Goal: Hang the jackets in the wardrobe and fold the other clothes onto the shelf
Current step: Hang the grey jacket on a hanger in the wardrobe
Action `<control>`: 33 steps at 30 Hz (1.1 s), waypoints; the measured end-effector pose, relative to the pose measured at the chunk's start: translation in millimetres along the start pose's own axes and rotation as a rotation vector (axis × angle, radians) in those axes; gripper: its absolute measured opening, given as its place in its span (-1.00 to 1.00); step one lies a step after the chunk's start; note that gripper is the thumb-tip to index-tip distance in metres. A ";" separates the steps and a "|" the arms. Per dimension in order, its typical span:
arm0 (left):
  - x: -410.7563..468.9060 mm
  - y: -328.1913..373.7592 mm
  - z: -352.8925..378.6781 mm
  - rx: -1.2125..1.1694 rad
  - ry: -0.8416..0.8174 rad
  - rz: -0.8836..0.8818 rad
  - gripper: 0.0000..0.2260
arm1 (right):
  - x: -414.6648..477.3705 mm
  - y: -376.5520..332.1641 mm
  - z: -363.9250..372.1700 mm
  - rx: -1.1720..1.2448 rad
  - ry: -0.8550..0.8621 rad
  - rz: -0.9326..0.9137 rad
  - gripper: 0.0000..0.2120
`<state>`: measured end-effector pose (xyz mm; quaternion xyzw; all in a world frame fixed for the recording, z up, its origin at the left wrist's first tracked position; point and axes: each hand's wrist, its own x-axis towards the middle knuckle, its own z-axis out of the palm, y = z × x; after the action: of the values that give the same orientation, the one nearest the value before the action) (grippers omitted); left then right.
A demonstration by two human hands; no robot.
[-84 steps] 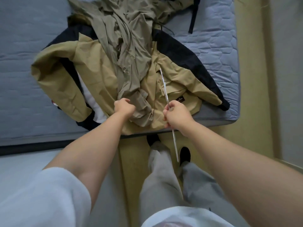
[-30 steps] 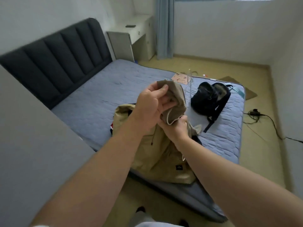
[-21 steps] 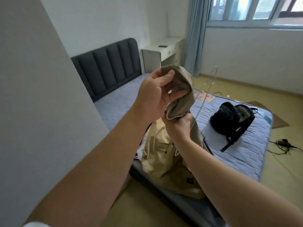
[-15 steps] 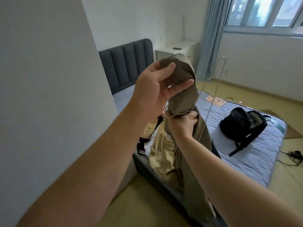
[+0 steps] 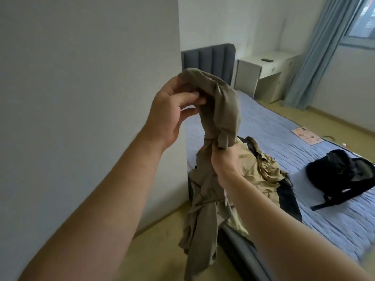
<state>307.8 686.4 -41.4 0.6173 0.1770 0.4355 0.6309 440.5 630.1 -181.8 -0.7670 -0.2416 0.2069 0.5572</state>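
Note:
An olive-grey jacket point(image 5: 220, 110) hangs in the air in front of me, its lower part point(image 5: 200, 224) dangling toward the floor. My left hand point(image 5: 172, 110) pinches its top fold, fingers curled into the cloth. My right hand point(image 5: 224, 160) is clenched around the bunched fabric lower down; the wire hanger seen earlier is hidden. A tan and black jacket point(image 5: 261, 169) lies crumpled on the near corner of the bed point(image 5: 274, 126).
A white wall point(image 5: 91, 98) stands close on my left. A black backpack point(image 5: 341, 175) sits on the blue mattress at right. Beyond are a dark padded headboard point(image 5: 209, 59), a white desk point(image 5: 263, 72), a blue curtain point(image 5: 316, 53) and yellowish floor point(image 5: 158, 250).
I lifted the olive jacket off the bed and raised it. My view swung left toward the wall. The wire hanger's hook, visible above my right hand before, no longer shows.

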 end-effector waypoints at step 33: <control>-310.3 14.5 -90.9 0.467 1.075 -0.291 -0.55 | -183.4 -78.3 62.9 -0.104 -1.119 -0.559 -0.67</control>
<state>60.7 502.9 -141.4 0.4025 0.6446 0.5452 0.3539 246.3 587.9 -116.7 -0.4768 -0.6978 0.4115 0.3413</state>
